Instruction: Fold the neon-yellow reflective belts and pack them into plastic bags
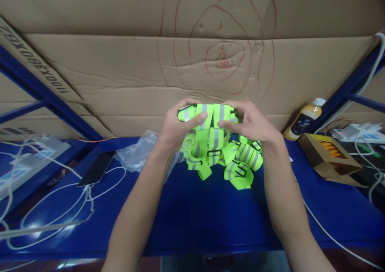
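- fingers (196,121) of the left hand (174,129): closed on the left part of a folded neon-yellow strap bundle (205,112), thumb across the near face.
- fingers of the right hand (254,121): gripping the right part of the same bundle, thumb likewise on the near face.
- strap bundle: located between both hands, above the blue tabletop (210,216); grey stripes visible.
- loose straps (248,156) of like colour, with black buckles: heaped below the hands; whether joined to the bundle, cannot tell.
- clear plastic bag (135,151): left of the straps, partly hidden by the left forearm.
- dark phone (98,167): farther left, beside white cables (86,191).
- capped bottle (303,120): right side, near a cardboard box (323,169).
- cardboard panel (120,67): behind, red rings drawn on a portion.
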The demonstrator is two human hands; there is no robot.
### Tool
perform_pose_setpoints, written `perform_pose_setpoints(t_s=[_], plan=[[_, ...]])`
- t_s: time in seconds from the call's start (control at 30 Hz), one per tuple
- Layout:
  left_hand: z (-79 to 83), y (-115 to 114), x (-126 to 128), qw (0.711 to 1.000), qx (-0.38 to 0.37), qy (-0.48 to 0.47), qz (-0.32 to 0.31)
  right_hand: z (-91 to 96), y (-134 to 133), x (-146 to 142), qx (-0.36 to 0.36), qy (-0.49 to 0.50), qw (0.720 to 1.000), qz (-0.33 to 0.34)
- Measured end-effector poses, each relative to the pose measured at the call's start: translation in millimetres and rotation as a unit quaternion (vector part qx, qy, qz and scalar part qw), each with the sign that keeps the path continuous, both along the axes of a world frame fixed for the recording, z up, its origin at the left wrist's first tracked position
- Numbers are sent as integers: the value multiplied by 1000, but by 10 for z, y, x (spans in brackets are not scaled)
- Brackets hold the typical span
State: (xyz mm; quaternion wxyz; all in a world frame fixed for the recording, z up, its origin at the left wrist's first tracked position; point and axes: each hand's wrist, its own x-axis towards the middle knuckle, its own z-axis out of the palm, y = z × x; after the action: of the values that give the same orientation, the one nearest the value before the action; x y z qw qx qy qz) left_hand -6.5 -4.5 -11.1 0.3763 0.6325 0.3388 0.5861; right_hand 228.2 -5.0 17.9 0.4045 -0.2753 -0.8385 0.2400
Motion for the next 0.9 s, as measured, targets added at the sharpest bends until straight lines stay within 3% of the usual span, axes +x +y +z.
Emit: perform_pose_setpoints(t_s=[0.17,0.37,0.47,0.57,0.7,0.8,0.9], plan=[[87,12,-184,990,-104,7,-93,-36,-24,-100,128,-16,988,-82],[178,-46,-277,979,-160,-24,-121,-128,-4,-256,265,-60,957,-101],[182,-57,-325,986,-114,-52,-114,-102,-25,-272,221,-64,972,-39],[154,-71,-384,993,-31,5,-116,-39,-58,-211,150,-30,988,16],[123,-92,-403,987,60,100,-113,21,-79,-81,94,-53,994,-14],[112,-83,-360,977,87,147,-129,39,-79,-27,36,-139,990,7],[93,-61,-316,979,94,150,-101,47,-73,-21,42,-126,991,8]])
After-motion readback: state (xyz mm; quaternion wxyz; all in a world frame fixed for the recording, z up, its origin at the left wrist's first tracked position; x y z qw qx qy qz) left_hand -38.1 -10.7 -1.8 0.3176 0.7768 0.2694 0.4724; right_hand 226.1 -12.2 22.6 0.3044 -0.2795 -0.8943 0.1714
